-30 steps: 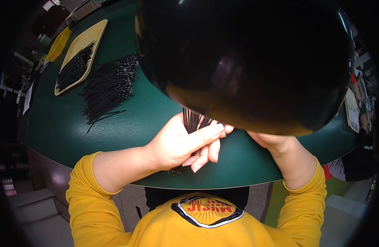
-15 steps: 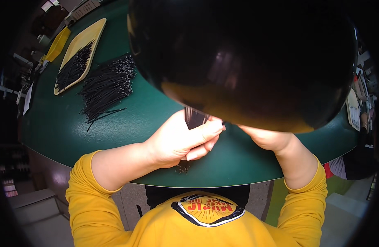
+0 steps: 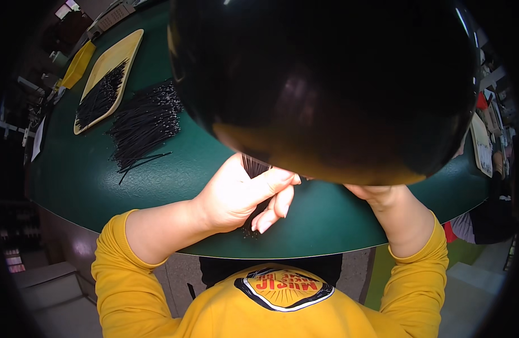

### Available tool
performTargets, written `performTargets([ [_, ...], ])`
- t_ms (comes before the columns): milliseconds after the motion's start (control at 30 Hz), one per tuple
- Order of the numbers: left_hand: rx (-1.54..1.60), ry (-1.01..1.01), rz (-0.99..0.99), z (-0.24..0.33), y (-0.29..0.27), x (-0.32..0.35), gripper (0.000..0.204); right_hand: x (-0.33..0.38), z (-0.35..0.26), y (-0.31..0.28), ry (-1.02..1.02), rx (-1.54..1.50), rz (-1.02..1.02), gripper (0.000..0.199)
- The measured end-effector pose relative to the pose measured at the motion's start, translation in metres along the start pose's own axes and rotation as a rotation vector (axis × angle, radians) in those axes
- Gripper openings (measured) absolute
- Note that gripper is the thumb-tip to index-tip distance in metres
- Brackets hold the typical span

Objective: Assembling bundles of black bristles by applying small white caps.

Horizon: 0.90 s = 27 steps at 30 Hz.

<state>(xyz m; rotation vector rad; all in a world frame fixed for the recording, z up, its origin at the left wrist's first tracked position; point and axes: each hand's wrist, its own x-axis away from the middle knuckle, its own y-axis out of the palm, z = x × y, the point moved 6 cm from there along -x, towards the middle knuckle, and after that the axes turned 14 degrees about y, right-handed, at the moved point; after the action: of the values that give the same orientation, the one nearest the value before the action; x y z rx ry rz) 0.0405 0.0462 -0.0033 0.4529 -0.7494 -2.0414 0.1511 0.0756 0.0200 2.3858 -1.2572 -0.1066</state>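
Note:
My left hand (image 3: 237, 194) is closed round a bundle of short black wires (image 3: 255, 167). The bundle's upper part runs behind the lamp shade, and its lower ends show below my fingers. To the right, my right hand (image 3: 377, 193) reaches under the shade's lower rim. Only its wrist and heel show, so I cannot see its fingers or anything they hold. A glossy black dome, apparently a lamp shade (image 3: 321, 96), hangs over both hands. Bright light falls on my left hand. Left of the shade, a loose pile of black wires (image 3: 146, 121) with pale ends lies on the green tabletop (image 3: 186, 169).
A pale yellow tray (image 3: 121, 48) at the far left holds more black wires. Beside it stands a yellow bin (image 3: 79, 65). Another pale tray (image 3: 481, 143) lies at the right edge, near a partly visible person. The table's front edge curves close to my body.
My left hand has shifted slightly left with the wire bundle, and its lower fingers have loosened a little. My right hand has drawn slightly right, still mostly behind the shade.

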Motion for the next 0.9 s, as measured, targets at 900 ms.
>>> performTargets([
  [900,-0.045,-0.011,-0.064,0.003,0.001,0.002,0.016,0.002,-0.004,-0.001,-0.009,0.058,0.057,0.018],
])
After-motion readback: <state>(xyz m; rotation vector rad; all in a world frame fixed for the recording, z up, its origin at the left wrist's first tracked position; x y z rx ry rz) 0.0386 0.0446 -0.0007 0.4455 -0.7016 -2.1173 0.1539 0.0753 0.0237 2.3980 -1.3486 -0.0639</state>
